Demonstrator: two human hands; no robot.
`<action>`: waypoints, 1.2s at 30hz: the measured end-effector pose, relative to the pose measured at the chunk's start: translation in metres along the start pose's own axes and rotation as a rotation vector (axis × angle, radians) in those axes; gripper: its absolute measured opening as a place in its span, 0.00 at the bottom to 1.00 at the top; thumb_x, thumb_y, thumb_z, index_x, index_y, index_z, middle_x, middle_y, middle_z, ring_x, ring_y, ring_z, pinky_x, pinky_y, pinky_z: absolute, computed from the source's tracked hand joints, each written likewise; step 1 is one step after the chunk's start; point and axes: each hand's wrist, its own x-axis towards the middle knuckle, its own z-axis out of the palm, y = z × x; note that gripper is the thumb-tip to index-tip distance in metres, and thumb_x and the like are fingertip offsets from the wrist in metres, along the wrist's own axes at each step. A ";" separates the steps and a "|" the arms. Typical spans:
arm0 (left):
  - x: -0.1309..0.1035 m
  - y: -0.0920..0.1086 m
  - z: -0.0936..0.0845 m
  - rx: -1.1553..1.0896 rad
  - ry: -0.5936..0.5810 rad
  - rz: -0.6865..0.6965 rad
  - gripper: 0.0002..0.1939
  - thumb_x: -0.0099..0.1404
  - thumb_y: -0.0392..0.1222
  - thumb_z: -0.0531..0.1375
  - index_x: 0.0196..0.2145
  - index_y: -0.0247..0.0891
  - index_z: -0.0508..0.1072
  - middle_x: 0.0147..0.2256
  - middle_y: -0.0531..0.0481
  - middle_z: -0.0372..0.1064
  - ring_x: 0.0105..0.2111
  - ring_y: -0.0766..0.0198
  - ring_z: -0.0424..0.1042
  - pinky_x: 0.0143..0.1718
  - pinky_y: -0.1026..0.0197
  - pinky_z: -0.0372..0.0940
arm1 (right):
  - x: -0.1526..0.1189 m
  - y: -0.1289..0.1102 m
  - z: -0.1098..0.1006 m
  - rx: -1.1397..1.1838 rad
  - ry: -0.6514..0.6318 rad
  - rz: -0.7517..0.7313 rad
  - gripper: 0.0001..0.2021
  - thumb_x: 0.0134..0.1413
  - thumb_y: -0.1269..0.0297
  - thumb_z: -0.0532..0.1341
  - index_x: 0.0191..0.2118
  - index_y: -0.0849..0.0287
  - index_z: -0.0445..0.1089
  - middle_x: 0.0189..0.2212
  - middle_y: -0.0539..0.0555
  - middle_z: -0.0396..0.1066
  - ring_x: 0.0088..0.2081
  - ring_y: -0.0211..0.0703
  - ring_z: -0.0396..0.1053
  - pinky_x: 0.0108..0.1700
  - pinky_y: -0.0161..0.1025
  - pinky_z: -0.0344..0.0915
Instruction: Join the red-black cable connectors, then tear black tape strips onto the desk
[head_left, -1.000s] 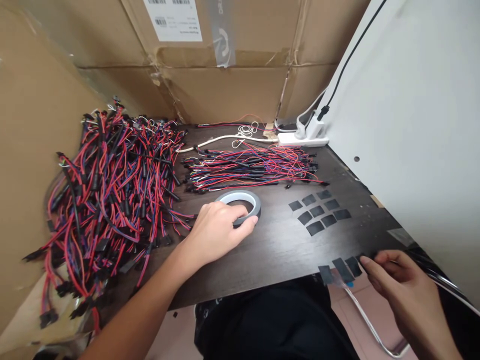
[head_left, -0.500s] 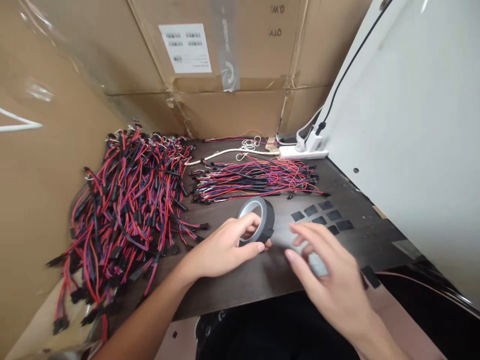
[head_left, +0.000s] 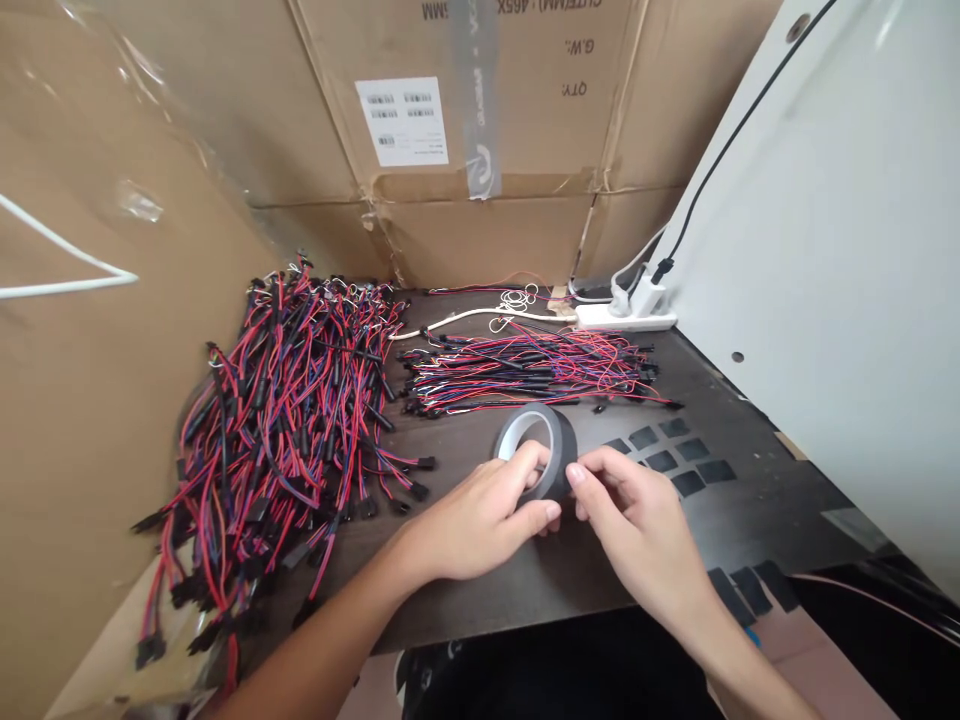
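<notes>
A roll of black tape with a pale grey core stands tilted above the dark table. My left hand grips it, fingers through the core and thumb at the near edge. At the roll's right side my right hand is closed, thumb and forefinger pinched against the tape; the tape's end is hidden by those fingertips. Just beyond my right hand, several short black tape pieces lie in rows on the tabletop. More black strips hang at the table's front edge, right of my right wrist.
A big heap of red, blue and black wire harnesses covers the left side. A flatter bundle of wires lies behind the roll. A white power strip sits at the back. Cardboard and a white panel wall in the table.
My right hand has moved in to the roll, and its fingers have closed at the tape's right side. My left hand still holds the roll. The camera view has shifted slightly.
</notes>
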 end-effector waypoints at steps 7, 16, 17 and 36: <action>0.004 -0.003 0.006 0.035 0.084 0.035 0.07 0.69 0.42 0.52 0.40 0.38 0.67 0.30 0.53 0.71 0.31 0.64 0.70 0.35 0.64 0.62 | -0.001 0.003 -0.009 -0.173 0.042 -0.316 0.10 0.62 0.73 0.55 0.28 0.60 0.67 0.23 0.49 0.68 0.24 0.34 0.64 0.27 0.32 0.61; 0.009 -0.012 0.006 0.290 0.252 0.086 0.13 0.69 0.46 0.55 0.31 0.36 0.72 0.24 0.53 0.67 0.26 0.66 0.66 0.30 0.66 0.57 | -0.016 0.019 -0.016 -0.494 0.065 -0.861 0.08 0.57 0.81 0.56 0.34 0.62 0.69 0.30 0.57 0.71 0.32 0.45 0.69 0.34 0.42 0.66; 0.009 -0.014 0.006 0.354 0.275 0.083 0.14 0.68 0.47 0.55 0.30 0.36 0.72 0.23 0.53 0.67 0.26 0.66 0.66 0.30 0.66 0.56 | -0.017 0.019 -0.017 -0.505 0.062 -0.891 0.08 0.58 0.80 0.57 0.33 0.62 0.69 0.29 0.57 0.71 0.32 0.45 0.69 0.34 0.42 0.66; 0.007 -0.014 0.011 0.353 0.399 0.375 0.09 0.70 0.39 0.54 0.36 0.35 0.73 0.30 0.50 0.72 0.29 0.66 0.69 0.30 0.65 0.60 | -0.011 0.021 -0.036 -0.655 0.182 -0.742 0.04 0.56 0.75 0.62 0.33 0.60 0.68 0.25 0.53 0.70 0.26 0.39 0.67 0.31 0.38 0.62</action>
